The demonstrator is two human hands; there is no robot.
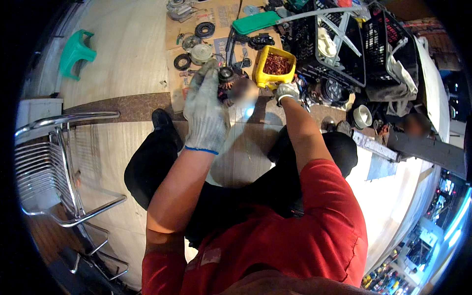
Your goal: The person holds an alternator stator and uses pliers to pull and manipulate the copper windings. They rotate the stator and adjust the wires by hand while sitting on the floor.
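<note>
A blurred patch between our two hands hides part of what lies there, and we cannot make out the near end of the dark motor part [226, 76] with its copper-coloured windings. Our left hand [205, 110], pale-gloved, blocks whatever is under it; its fingers reach forward, nearly straight and close together, just beside the motor part, and we cannot tell whether they touch or grip it. Our right hand [287, 92], gloved too, is at the near side of the yellow container [275, 78]; its fingertips are too hidden for us to tell whether they close on it or only rest against it. Copper-coloured scraps [277, 64] lie inside that container, just beyond the right hand. Past our left fingertips we see a pale round housing [200, 54] and, further off, a black ring [204, 30]. Beyond the right hand and to its right stands a black crate [302, 44], its jumbled contents hard to sort out.
</note>
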